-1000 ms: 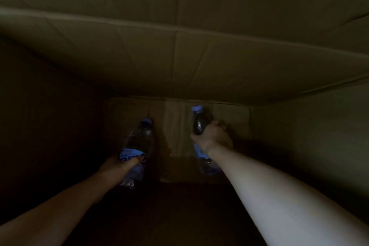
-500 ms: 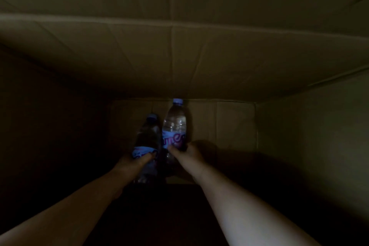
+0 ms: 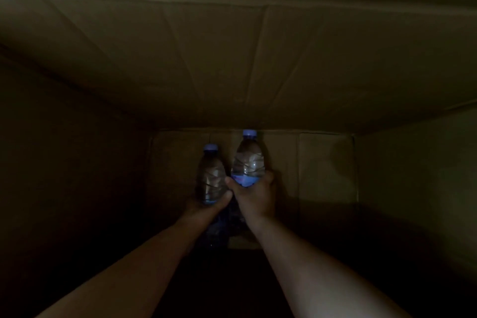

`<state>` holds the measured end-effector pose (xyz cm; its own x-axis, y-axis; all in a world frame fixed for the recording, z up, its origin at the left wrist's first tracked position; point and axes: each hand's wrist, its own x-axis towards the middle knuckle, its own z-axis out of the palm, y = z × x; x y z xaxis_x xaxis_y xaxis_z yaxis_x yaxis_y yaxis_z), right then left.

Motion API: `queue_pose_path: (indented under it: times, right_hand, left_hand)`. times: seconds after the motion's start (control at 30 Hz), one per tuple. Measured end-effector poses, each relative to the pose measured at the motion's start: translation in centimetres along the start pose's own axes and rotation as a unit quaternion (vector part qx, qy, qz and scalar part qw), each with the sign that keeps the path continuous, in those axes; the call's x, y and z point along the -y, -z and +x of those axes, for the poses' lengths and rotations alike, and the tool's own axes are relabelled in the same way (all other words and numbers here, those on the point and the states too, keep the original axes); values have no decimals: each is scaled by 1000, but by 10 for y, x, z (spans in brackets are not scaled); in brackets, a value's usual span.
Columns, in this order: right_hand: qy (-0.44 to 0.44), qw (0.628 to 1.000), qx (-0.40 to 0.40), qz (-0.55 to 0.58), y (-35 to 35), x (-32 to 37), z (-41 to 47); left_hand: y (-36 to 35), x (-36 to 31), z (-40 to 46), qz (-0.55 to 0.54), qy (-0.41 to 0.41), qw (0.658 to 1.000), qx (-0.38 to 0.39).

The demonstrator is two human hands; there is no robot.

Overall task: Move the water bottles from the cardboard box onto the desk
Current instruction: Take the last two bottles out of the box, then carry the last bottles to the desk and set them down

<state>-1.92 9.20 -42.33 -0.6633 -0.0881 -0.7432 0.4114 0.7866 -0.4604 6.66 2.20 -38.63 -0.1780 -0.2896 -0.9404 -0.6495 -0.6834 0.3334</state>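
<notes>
I look into a dim cardboard box (image 3: 258,64). My left hand (image 3: 206,208) grips a clear water bottle (image 3: 210,175) with a blue cap round its lower half. My right hand (image 3: 254,195) grips a second clear bottle (image 3: 248,159) with a blue cap and a blue label, held slightly higher. Both bottles stand upright, side by side and nearly touching, in front of the box's far wall (image 3: 322,165). Their lower ends are hidden by my hands and the dark.
Cardboard walls close in on the left (image 3: 64,162) and right (image 3: 418,175), and a creased panel spans the top. The box floor below my forearms is too dark to make out.
Both hands have drawn together toward the middle. The right bottle swung upright and moved left beside the left bottle, and both sit higher in my grip.
</notes>
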Motion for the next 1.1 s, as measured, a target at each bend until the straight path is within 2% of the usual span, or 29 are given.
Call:
queue_pose_path:
  times: [0.07, 0.13, 0.3, 0.47, 0.63, 0.87, 1.1]
  right_hand:
    - [13, 1000, 11, 0, 3, -2, 2]
    - [20, 1000, 22, -4, 8, -2, 3]
    - [6, 1000, 27, -5, 27, -2, -19]
    - [23, 998, 51, -7, 55, 25, -68]
    - [33, 999, 30, -12, 91, 80, -146]
    - [139, 989, 46, -21, 141, 153, -292]
    - [230, 968, 62, -80, 172, 242, -437]
  left_hand:
    - [-6, 3, 5, 18, -22, 999, -42]
    - [-8, 4, 5, 25, -6, 997, -77]
    - [2, -5, -22, -1, 39, 999, 3]
    - [18, -31, -82, 15, -9, 1000, -2]
    - [39, -68, -171, -18, -34, 998, -43]
    - [83, -99, -332, -53, -75, 989, -118]
    - [158, -115, -481, -55, -160, 971, -171]
